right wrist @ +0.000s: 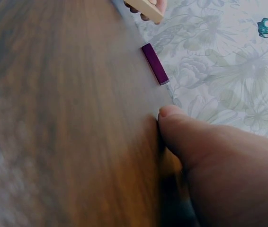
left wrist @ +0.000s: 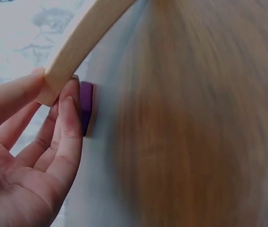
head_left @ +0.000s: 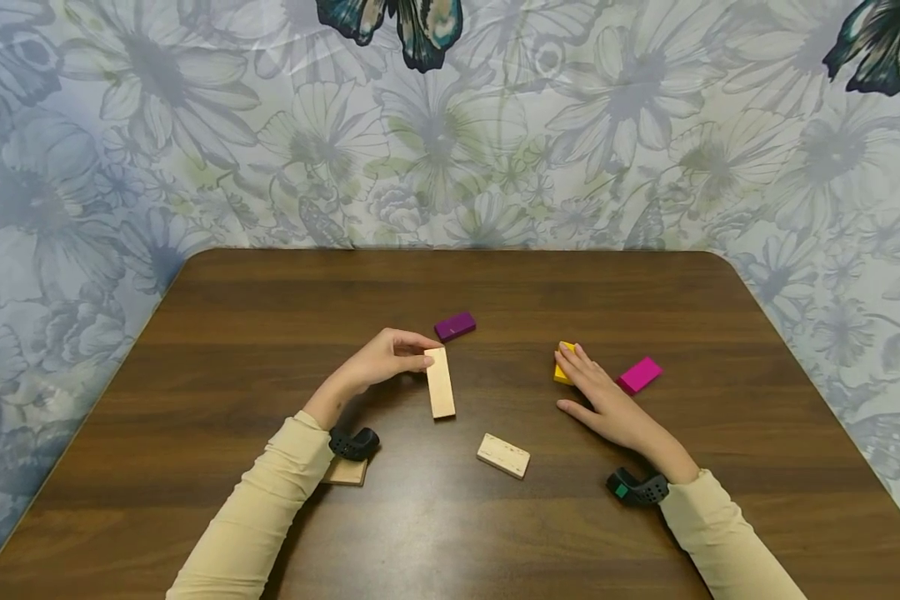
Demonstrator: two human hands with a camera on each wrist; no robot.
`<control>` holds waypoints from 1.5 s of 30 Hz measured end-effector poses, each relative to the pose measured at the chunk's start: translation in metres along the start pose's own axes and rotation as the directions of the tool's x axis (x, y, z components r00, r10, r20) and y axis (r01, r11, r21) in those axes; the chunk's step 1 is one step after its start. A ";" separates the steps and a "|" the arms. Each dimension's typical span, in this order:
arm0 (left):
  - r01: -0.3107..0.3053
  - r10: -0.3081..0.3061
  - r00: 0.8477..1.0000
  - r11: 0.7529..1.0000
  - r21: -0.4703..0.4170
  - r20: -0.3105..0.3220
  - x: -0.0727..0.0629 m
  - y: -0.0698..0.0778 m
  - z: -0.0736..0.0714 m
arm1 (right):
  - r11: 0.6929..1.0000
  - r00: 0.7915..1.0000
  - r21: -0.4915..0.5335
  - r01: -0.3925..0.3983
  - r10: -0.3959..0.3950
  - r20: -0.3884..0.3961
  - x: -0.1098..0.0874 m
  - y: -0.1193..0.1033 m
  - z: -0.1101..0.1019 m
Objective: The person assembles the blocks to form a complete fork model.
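My left hand pinches one end of a plain wooden block between thumb and fingers. In the left wrist view the block slants up and away from the fingertips. Just behind that hand lies a purple block on the table. My right hand reaches over a yellow block with its fingers extended and thumb spread apart; the fingers partly hide this block. To the right of these fingers sits a magenta block. The right wrist view shows mostly the thumb.
A second plain wooden block lies on the brown table between the arms. Another light wooden piece is partly hidden under the left wrist. A flowered cloth covers the wall behind the table's far edge.
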State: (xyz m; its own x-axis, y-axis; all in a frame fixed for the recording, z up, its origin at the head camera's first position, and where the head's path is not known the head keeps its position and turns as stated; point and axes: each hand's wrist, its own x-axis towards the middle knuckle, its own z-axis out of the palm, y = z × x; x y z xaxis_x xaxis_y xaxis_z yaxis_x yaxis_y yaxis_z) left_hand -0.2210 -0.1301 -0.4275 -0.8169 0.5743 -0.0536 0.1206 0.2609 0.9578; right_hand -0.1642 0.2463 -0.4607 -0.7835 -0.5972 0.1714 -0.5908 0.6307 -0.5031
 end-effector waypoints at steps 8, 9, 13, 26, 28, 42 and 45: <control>0.009 -0.009 1.000 1.000 0.015 0.024 0.013 -0.003 0.011 | 1.000 1.000 0.010 -0.012 0.012 -0.012 -0.002 -0.001 0.000; 0.013 -0.013 1.000 1.000 0.020 0.019 0.014 -0.003 0.012 | 1.000 1.000 0.010 -0.012 0.012 -0.013 -0.002 -0.001 0.000; 0.062 -0.059 0.997 0.997 0.054 -0.049 0.019 -0.002 0.015 | 1.000 1.000 0.005 0.001 0.000 -0.017 -0.001 -0.002 0.000; 0.085 -0.064 0.985 0.988 0.129 -0.161 0.030 -0.002 0.020 | 0.999 1.000 0.008 -0.031 0.031 0.003 0.002 -0.004 -0.001; 0.071 -0.047 0.986 0.987 0.145 -0.159 0.031 -0.002 0.020 | 1.000 1.000 0.004 -0.031 0.031 -0.001 0.002 -0.005 -0.002; 0.033 0.008 0.977 0.982 0.186 -0.214 0.028 -0.002 0.026 | 0.990 0.995 -0.093 0.102 -0.104 -0.011 0.022 -0.033 0.000; 0.017 0.025 0.976 0.982 0.186 -0.218 0.029 -0.003 0.027 | 0.991 0.994 -0.081 0.110 -0.110 0.008 0.025 -0.038 0.001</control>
State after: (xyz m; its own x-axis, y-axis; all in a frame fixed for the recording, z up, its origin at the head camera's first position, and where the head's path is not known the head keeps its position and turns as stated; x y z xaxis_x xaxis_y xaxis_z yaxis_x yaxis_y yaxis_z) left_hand -0.2296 -0.0935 -0.4391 -0.9170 0.3975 0.0330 0.2098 0.4101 0.8876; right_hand -0.1610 0.2066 -0.4379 -0.7122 -0.6670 0.2188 -0.6872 0.5990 -0.4111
